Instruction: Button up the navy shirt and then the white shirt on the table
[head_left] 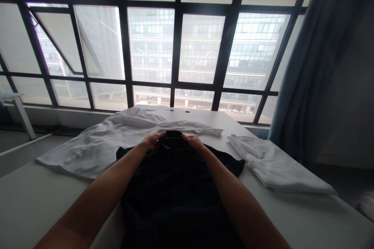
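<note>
Dark shirt (pixel 175 186) held at the collar (pixel 174 142)

My left hand (pixel 154 140) grips one side of the collar, and my right hand (pixel 193 142) grips the other, each with thumb and fingers closed on the fabric. Both my arms reach straight forward over the shirt, which lies on the white table (pixel 23 198) right in front of me, collar away from me, shoulders spread to either side. Its lower part runs out of view towards me, too dark to make out in detail.

To my left, a rumpled white cloth (pixel 96 144) spreads over the table, one strip of it reaching across just beyond the collar. To my right, near the shirt's sleeve, lies a folded white pile (pixel 280 163). Past the table's far end stands a black-framed window (pixel 152 42), with a tall building (pixel 251 46) outside. A blue-grey curtain (pixel 304 85) hangs at the right.
</note>
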Available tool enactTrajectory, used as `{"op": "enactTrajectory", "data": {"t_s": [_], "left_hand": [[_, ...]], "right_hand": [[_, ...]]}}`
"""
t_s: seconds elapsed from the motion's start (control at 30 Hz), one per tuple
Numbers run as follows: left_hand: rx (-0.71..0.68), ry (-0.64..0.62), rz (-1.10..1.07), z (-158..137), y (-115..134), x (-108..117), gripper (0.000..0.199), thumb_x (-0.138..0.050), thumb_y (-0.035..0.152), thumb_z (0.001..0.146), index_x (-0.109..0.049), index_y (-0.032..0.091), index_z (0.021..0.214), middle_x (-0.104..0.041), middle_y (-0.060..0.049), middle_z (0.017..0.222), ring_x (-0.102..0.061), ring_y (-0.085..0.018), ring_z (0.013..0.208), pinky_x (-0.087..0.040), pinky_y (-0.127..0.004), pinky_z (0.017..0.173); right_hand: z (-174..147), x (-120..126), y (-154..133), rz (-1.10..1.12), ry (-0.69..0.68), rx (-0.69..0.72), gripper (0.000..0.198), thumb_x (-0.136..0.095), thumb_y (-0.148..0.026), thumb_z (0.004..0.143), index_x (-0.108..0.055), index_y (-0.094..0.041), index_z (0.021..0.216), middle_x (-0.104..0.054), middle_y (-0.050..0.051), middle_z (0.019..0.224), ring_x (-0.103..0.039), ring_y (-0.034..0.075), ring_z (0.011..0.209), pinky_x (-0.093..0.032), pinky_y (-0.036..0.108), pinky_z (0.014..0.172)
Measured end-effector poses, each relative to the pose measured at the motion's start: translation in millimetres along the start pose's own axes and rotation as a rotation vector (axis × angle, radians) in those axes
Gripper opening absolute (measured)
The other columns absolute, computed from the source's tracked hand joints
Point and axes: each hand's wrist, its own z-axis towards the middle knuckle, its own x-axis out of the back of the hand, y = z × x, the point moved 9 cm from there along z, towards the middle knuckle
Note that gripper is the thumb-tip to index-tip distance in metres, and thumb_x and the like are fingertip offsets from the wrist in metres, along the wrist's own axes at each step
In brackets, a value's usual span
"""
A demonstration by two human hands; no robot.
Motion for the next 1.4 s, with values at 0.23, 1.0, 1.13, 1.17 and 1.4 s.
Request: {"op": "enactTrajectory", "data": {"t_s": [0.23,1.0,1.13,1.17,1.4], "left_hand": [[-0.374,0.167,0.57,-11.4,32.0,23.7,0.037,-0.071,0.011,0.073,-0.063,0.013,0.109,-0.065,0.0,0.074,-0.063,-0.015,0.067,-0.052,-0.026,0.069],[-0.604,-0.011,0.873,-25.7,29.5,-35.5,0.034,-0.063,0.023,0.084,-0.064,0.015,0.117,-0.069,-0.013,0.115,-0.064,-0.026,0.111,-0.05,-0.034,0.096],[-0.728,-0.02,1.228,-50.9,16.0,-48.9,0.021,-0.065,0.027,0.082,-0.074,0.018,0.099,-0.066,-0.012,0.111,-0.062,-0.029,0.11,-0.047,-0.037,0.098],[-0.731,-0.005,1.264,-55.4,13.5,-50.0,0.021,-0.064,0.028,0.083,-0.075,0.018,0.098,-0.066,-0.012,0.11,-0.062,-0.029,0.109,-0.048,-0.038,0.096],[-0.744,0.06,1.267,-63.4,-4.2,-49.6,0.023,-0.053,0.023,0.091,-0.074,0.019,0.1,-0.069,-0.009,0.104,-0.063,-0.026,0.105,-0.045,-0.039,0.093]], "right_hand": [[-0.6,21.9,-3.2,-0.312,-0.013,0.135,0.019,-0.072,-0.03,0.073,-0.059,-0.017,0.068,-0.056,-0.004,0.057,-0.052,0.01,0.051,-0.039,0.021,0.05],[-2.5,-13.4,-25.0,-0.537,0.001,0.147,0.022,-0.056,-0.029,0.091,-0.072,-0.015,0.09,-0.073,0.005,0.081,-0.068,0.018,0.078,-0.049,0.023,0.072],[-11.5,-36.0,-7.3,-0.665,-0.158,0.037,0.032,-0.06,-0.043,0.088,-0.071,-0.014,0.079,-0.066,0.003,0.059,-0.063,0.016,0.055,-0.045,0.023,0.055],[-14.4,-41.8,-6.4,-0.699,-0.184,0.036,0.034,-0.063,-0.048,0.085,-0.071,-0.015,0.078,-0.066,0.003,0.06,-0.064,0.017,0.056,-0.044,0.023,0.055],[-28.1,-61.0,-13.6,-0.941,-0.155,0.049,0.04,-0.075,-0.059,0.069,-0.074,-0.021,0.079,-0.074,0.006,0.085,-0.069,0.022,0.083,-0.047,0.025,0.066]]}}
